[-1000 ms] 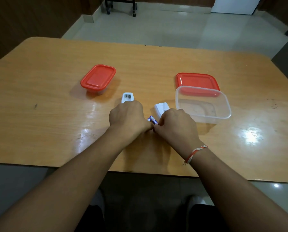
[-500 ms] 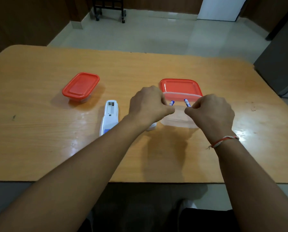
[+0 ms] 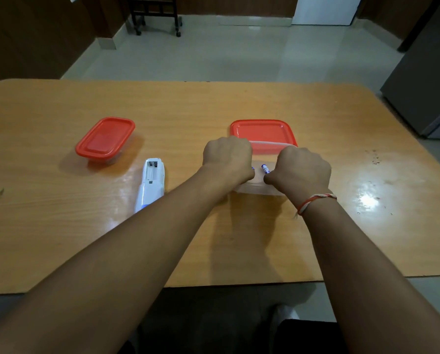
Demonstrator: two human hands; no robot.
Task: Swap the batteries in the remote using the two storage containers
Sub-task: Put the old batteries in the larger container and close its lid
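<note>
A white remote (image 3: 151, 182) lies face down on the wooden table (image 3: 60, 226), its battery bay open and empty. My left hand (image 3: 226, 157) and my right hand (image 3: 302, 169) hover over an open clear container (image 3: 260, 189), each pinching a small blue battery. The right hand's battery (image 3: 264, 168) shows between the fists; only the tip of the left hand's battery (image 3: 252, 169) is visible. The container's red lid (image 3: 262, 131) lies just behind it. A second container with a red lid on (image 3: 105, 139) stands at the left.
The remote's cover is hidden behind my left arm. A dark cabinet (image 3: 423, 85) stands off the table's right far corner, and a wheeled dark stand (image 3: 155, 14) is on the floor beyond the table.
Both hands lifted the batteries from beside the remote and carried them right, over the open container. Since half a second ago they have sunk lower toward its inside.
</note>
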